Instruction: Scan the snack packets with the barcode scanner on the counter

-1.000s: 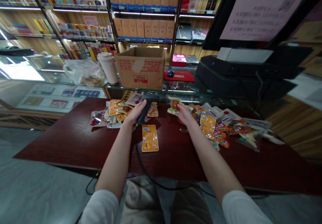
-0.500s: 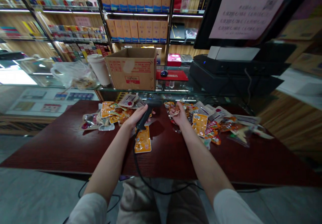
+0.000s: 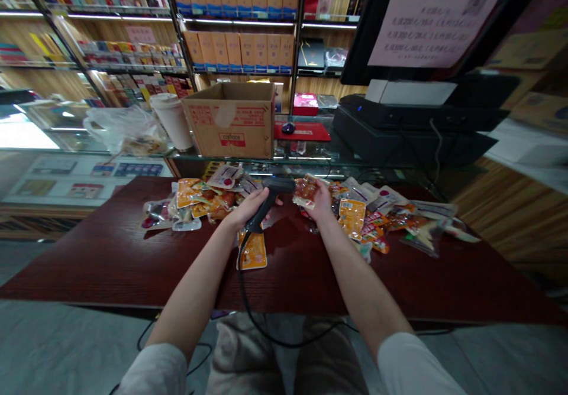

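My left hand (image 3: pixel 249 208) is wrapped round the grip of a black handheld barcode scanner (image 3: pixel 261 206), its head pointing right. In my right hand (image 3: pixel 320 201) is a clear snack packet (image 3: pixel 306 190) with reddish-brown food inside, held up in front of the scanner head with a small gap between them. An orange snack packet (image 3: pixel 252 249) lies flat on the table below the scanner. Left of my left hand is a heap of snack packets (image 3: pixel 208 197). Another pile of packets (image 3: pixel 377 214) spreads to the right of my right hand.
The dark red wooden table (image 3: pixel 177 265) meets a glass counter at the back. On that counter stand an open cardboard box (image 3: pixel 231 123), a white paper cup (image 3: pixel 173 122), a plastic bag (image 3: pixel 126 130) and a black till (image 3: pixel 412 132). The scanner's cable (image 3: pixel 252 318) hangs over the front edge.
My right hand has turned and raised the packet, whose face now shows more. The scanner has moved slightly right and up, closer to the packet.
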Action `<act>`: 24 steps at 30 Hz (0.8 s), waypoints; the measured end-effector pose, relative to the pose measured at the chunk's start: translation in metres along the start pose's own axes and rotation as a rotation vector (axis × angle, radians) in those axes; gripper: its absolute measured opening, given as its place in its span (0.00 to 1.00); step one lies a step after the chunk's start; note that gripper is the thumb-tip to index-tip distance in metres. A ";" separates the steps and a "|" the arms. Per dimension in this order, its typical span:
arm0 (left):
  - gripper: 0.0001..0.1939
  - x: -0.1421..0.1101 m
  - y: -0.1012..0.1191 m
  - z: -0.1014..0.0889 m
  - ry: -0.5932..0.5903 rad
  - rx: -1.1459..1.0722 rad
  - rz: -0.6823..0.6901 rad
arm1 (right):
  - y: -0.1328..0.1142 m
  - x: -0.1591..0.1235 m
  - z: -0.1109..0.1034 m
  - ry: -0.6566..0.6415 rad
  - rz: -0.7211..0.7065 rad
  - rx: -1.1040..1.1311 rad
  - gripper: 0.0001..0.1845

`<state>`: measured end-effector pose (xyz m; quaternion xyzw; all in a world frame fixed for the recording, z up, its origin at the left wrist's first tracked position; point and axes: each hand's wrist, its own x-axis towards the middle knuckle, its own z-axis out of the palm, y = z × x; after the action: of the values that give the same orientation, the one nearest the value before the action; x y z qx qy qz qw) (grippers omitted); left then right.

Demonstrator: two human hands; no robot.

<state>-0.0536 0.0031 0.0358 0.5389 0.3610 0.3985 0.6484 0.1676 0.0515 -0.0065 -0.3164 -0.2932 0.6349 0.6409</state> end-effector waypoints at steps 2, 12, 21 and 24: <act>0.31 0.001 -0.003 0.002 -0.002 0.008 0.012 | -0.001 -0.002 0.001 -0.015 0.016 0.008 0.17; 0.34 0.007 -0.015 0.013 0.008 0.084 0.154 | 0.007 0.001 0.010 0.014 0.051 -0.140 0.26; 0.27 0.004 -0.001 0.003 0.094 0.063 0.027 | 0.009 0.000 0.009 0.073 -0.161 -0.692 0.19; 0.23 -0.008 0.002 -0.004 0.247 0.042 -0.024 | 0.002 -0.003 0.006 0.175 -0.458 -1.219 0.16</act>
<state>-0.0608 -0.0028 0.0379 0.4950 0.4527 0.4465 0.5922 0.1616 0.0487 -0.0041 -0.6030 -0.6070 0.1745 0.4873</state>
